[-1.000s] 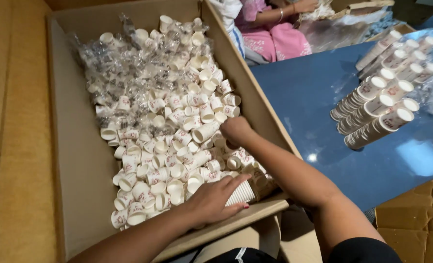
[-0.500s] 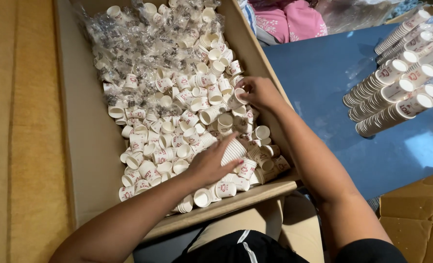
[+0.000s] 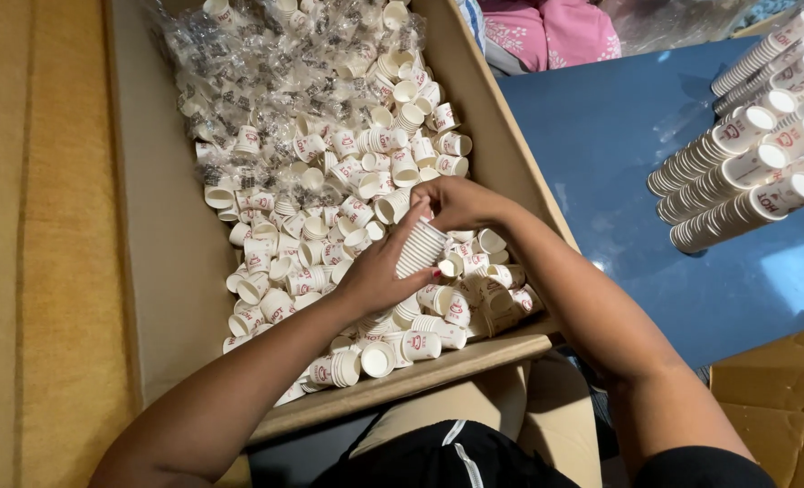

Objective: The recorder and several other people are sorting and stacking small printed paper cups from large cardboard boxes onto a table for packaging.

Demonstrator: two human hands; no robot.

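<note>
A big cardboard box (image 3: 162,271) holds a heap of small white paper cups (image 3: 329,190) with red print. My left hand (image 3: 385,269) grips a short nested stack of cups (image 3: 422,248) held over the heap near the box's right wall. My right hand (image 3: 456,202) is right above that stack, fingers pinched at its top end, touching the top cup. Both forearms reach in from the near edge of the box.
Clear plastic wrapping (image 3: 239,72) lies over the cups at the far end. Long nested cup stacks (image 3: 745,172) lie on a blue table (image 3: 619,163) to the right. Another person in pink (image 3: 564,32) sits beyond. Brown cardboard (image 3: 781,407) lies near right.
My left hand has lifted the cup stack higher and toward the middle. My right hand came back from the heap and now meets the top of the stack. The view shifted slightly.
</note>
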